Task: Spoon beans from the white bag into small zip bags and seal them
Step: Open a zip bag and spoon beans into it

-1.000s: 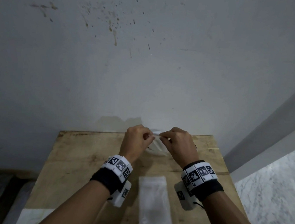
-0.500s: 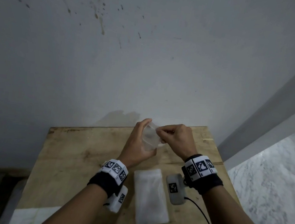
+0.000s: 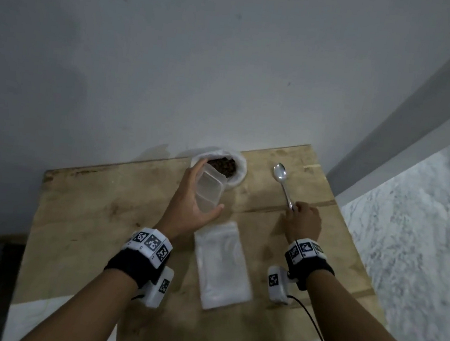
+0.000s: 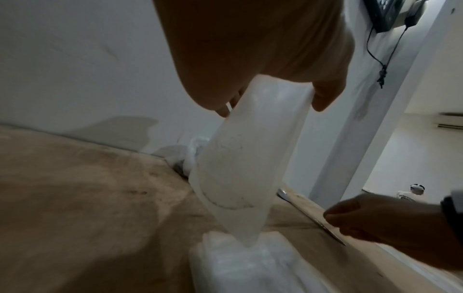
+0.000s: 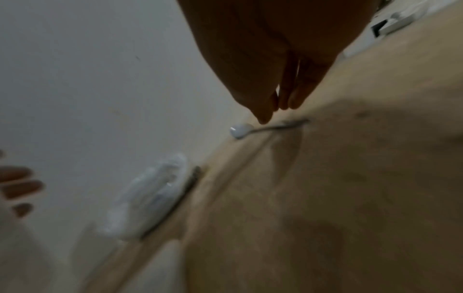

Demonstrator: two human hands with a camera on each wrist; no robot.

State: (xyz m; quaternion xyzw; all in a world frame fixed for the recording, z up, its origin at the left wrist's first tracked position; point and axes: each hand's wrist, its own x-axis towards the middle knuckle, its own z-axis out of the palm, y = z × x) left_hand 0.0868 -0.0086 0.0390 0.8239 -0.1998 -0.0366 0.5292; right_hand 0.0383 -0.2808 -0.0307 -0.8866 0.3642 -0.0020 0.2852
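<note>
Left hand [image 3: 190,208] held the small zip bag [image 3: 210,187] open-mouthed just beside the white bag [image 3: 239,172] of beans; right hand [image 3: 303,221], grip closing on the spoon [image 3: 283,181] handle on the surface [image 3: 95,211]; best lifted by the handle end, bag mouth kept wide.

Pretty dim all round, brighter out past the right hand [image 3: 303,221]. Right wrist view is badly smeared with blur; edges bend from the wide lens.

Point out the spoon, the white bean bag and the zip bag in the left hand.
spoon [image 3: 279,171], head view, bowl.
white bean bag [image 3: 242,169], head view, rolled rim.
zip bag [image 3: 207,193], head view, middle of clear body.
</note>
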